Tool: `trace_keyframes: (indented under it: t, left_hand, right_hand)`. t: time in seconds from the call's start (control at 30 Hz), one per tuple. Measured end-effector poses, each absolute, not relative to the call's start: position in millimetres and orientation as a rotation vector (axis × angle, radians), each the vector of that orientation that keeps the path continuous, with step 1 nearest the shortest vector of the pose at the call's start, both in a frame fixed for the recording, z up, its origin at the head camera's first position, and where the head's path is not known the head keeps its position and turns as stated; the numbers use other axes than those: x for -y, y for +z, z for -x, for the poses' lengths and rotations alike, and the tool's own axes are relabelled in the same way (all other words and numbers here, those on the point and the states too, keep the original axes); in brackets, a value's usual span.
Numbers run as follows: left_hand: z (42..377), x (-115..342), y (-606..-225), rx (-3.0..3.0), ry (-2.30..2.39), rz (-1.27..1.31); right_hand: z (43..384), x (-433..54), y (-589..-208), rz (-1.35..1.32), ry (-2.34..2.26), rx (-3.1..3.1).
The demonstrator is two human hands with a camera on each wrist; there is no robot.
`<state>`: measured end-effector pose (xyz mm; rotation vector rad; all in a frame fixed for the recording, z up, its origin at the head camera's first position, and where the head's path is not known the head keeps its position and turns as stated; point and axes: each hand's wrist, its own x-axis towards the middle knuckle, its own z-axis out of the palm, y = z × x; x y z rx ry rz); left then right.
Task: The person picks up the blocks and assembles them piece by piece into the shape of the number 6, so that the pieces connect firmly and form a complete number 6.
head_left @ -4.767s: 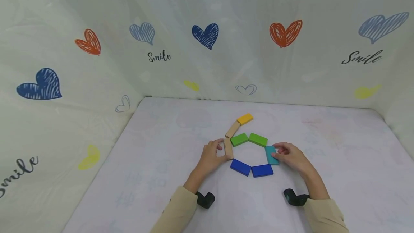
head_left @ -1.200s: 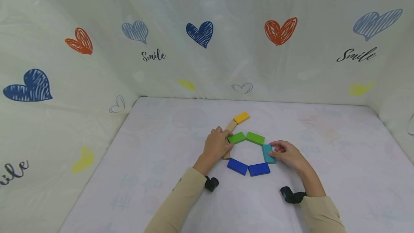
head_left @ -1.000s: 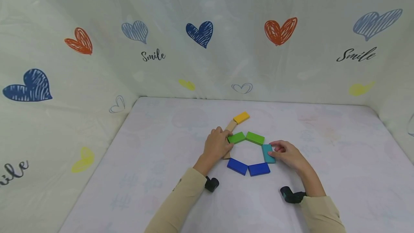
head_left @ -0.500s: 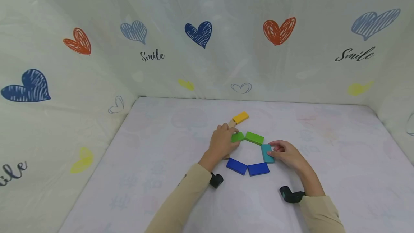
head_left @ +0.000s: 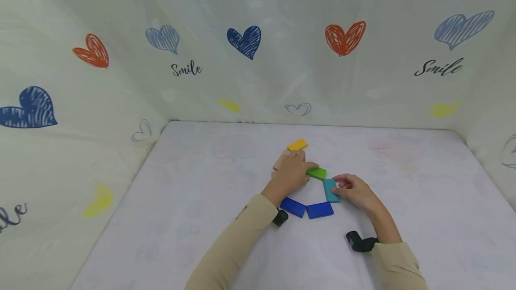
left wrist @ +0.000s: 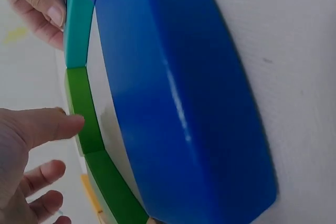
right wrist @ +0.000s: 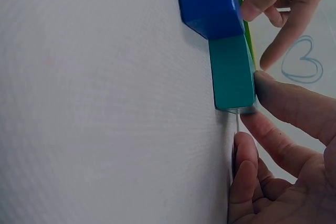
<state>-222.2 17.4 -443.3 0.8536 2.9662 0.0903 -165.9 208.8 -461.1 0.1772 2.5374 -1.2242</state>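
Colored toy blocks lie end to end in a rough ring. My left hand (head_left: 289,172) reaches over the ring's left side, thumb and forefinger on either side of the right green block (head_left: 317,173). Its thumb touches that block's inner side in the left wrist view. On the right, my right hand (head_left: 358,195) holds the teal block (head_left: 329,190) with thumb and forefinger. Two blue blocks, one left (head_left: 293,207) and one right (head_left: 320,210), form the near side. The left green block (left wrist: 113,182) is hidden under my left hand in the head view.
A yellow block (head_left: 297,145) lies beyond the ring, end to end with a tan block (head_left: 279,162) partly covered by my left hand. A white table (head_left: 193,218) carries everything, with a printed curtain (head_left: 298,70) behind it.
My left hand has gone from the tan block at the ring's left side across the left green block to the right green block. My right hand has stayed at the teal block.
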Motion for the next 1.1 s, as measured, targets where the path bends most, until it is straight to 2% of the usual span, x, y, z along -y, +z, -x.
trace_keyframes:
  t: [0.37, 1.1]
  left_hand:
    - [215.1, -19.1, -442.2, -2.927, -0.154, -0.962]
    - [211.3, -16.8, -440.4, -2.902, -0.126, -0.964]
  right_hand:
    - [165.5, -208.2, -461.2, -0.18, -1.233, -2.533]
    - [165.3, -207.7, -459.5, -0.188, -1.231, -2.535]
